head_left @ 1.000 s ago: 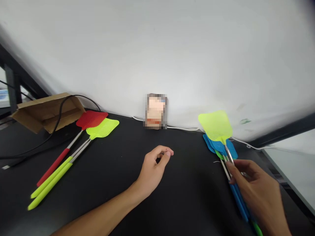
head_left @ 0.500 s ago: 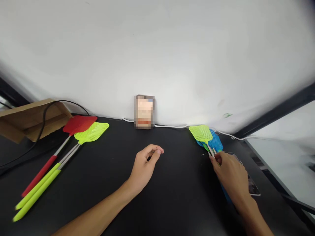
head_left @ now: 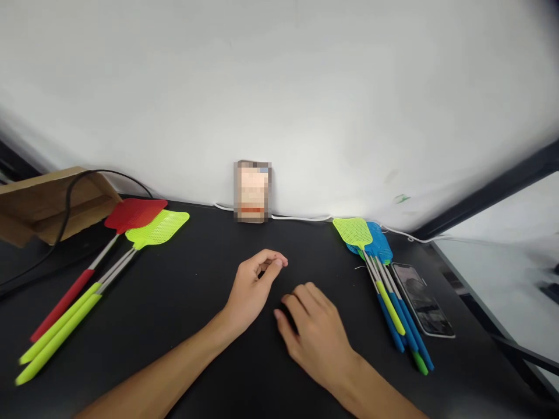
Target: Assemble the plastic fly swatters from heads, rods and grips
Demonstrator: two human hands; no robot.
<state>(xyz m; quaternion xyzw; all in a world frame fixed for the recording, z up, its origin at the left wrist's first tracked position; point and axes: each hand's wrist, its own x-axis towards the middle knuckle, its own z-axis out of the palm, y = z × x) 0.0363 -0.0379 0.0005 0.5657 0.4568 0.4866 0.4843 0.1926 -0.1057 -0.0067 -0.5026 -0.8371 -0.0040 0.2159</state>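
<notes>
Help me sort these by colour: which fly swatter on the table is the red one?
The red fly swatter lies at the far left, nearest the cardboard box; the two beside it are yellow-green, the right-hand pile blue and green.

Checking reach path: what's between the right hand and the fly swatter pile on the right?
Head view: only bare black table between right hand and the fly swatter pile.

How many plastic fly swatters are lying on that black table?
At least 7. On the left lie 3: one red fly swatter and two lime-green fly swatters. The right-hand stack shows about 4, lime-green on top of blue; its overlapping heads may hide more.
</notes>
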